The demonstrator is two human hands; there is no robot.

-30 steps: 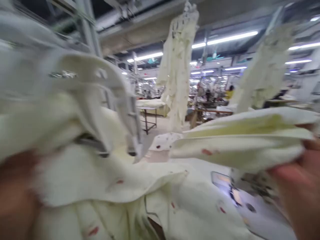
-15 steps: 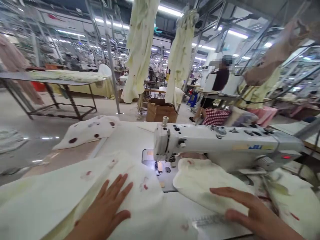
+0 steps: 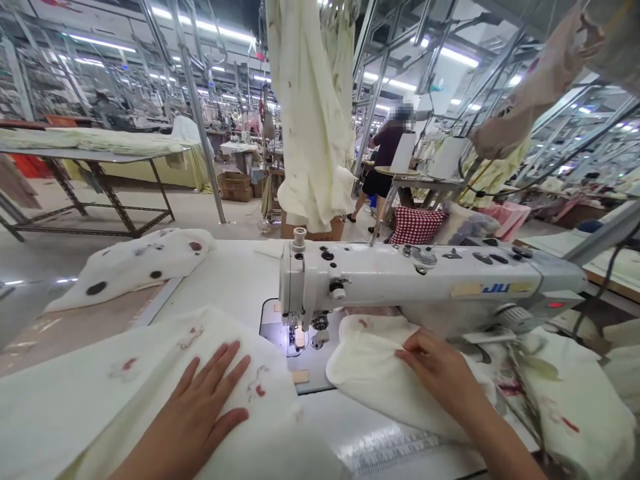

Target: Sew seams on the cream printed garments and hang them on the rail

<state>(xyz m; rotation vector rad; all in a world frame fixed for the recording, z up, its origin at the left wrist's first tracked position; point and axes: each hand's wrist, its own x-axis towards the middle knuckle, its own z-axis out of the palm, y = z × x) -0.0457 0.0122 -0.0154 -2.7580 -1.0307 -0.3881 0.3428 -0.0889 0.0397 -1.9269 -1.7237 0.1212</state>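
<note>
1. While nothing shows laid under the presser foot (image 3: 296, 337) of the sewing machine (image 3: 420, 277), we judge arranging underway, stitching not yet begun.
2. Our left hand (image 3: 195, 407) rests splayed flat, gripping nothing, atop the larger printed cream panel (image 3: 150, 373).
3. Our right hand (image 3: 440, 373) pinches the smaller cream panel (image 3: 363, 373), right of the foot on the tabletop (image 3: 235, 273).

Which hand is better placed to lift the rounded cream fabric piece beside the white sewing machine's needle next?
Probably the right hand: it appears to pinch the rounded cream fabric piece, whereas the left hand lies spread on larger, red-marked cream fabric.
</note>
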